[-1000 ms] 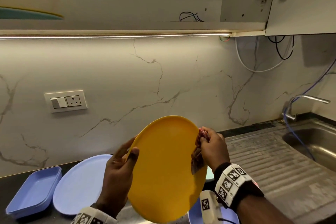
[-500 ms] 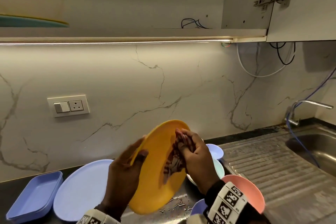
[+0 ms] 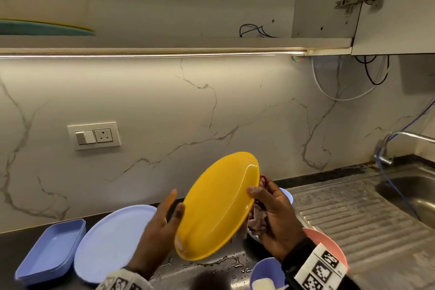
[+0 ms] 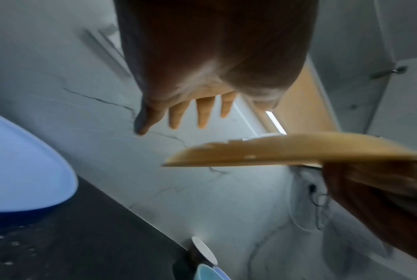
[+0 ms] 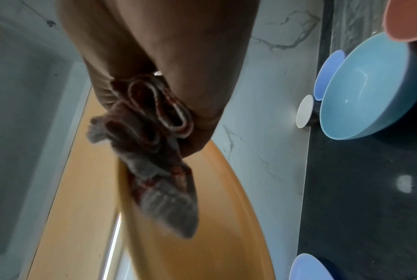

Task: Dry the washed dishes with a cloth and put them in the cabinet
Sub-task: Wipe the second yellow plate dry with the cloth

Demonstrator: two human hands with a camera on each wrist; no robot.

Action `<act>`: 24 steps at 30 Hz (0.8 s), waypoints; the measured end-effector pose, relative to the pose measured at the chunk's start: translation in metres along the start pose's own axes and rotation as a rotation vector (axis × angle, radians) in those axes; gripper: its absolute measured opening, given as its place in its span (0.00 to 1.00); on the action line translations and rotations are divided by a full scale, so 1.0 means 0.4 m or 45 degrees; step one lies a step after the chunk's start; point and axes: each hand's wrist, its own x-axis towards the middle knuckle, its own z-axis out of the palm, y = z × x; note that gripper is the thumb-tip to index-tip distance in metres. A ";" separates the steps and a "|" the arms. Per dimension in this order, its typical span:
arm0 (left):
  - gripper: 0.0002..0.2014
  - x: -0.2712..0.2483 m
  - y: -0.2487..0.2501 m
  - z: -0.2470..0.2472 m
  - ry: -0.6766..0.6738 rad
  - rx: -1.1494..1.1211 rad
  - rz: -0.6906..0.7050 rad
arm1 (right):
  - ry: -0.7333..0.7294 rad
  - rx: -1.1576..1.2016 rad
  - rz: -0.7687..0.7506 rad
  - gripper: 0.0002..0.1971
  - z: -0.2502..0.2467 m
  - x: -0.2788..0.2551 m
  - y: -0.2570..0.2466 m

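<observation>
I hold a yellow plate (image 3: pixel 219 209) tilted on edge above the wet counter. My right hand (image 3: pixel 275 216) grips its right rim, with the thumb on the near face. The fingers behind the plate bunch a red-and-grey cloth (image 3: pixel 257 221) against it. In the right wrist view the cloth (image 5: pixel 154 151) hangs from my palm beside the plate (image 5: pixel 190 227). My left hand (image 3: pixel 175 202) is beside the plate's left rim. The left wrist view shows its fingers (image 4: pixel 202 111) straight and spread, apart from the plate (image 4: pixel 286 149).
A lilac plate (image 3: pixel 110 242) and a blue tray (image 3: pixel 51 249) lie at the left. A pink bowl (image 3: pixel 324 245), blue cup (image 3: pixel 268 271) and light blue bowl (image 5: pixel 365 91) sit near my right wrist. Sink (image 3: pixel 412 193) is at the right. The open cabinet shelf (image 3: pixel 164 42) above holds a teal plate (image 3: pixel 42 28).
My right hand stopped wiping the plate's face and now grips the right rim with the cloth behind. The left hand let go and opened. The plate turned and rose slightly.
</observation>
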 end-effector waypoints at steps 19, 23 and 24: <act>0.20 0.004 -0.018 -0.108 -0.106 -1.194 -0.276 | 0.336 -0.601 -0.098 0.18 -0.128 0.013 -0.007; 0.24 -0.009 -0.006 -0.113 -0.089 -1.079 -0.184 | 0.380 -0.901 -0.256 0.21 -0.111 0.036 -0.051; 0.32 -0.010 -0.006 -0.111 -0.103 -1.030 -0.168 | 0.308 -0.960 -0.281 0.22 -0.094 0.042 -0.062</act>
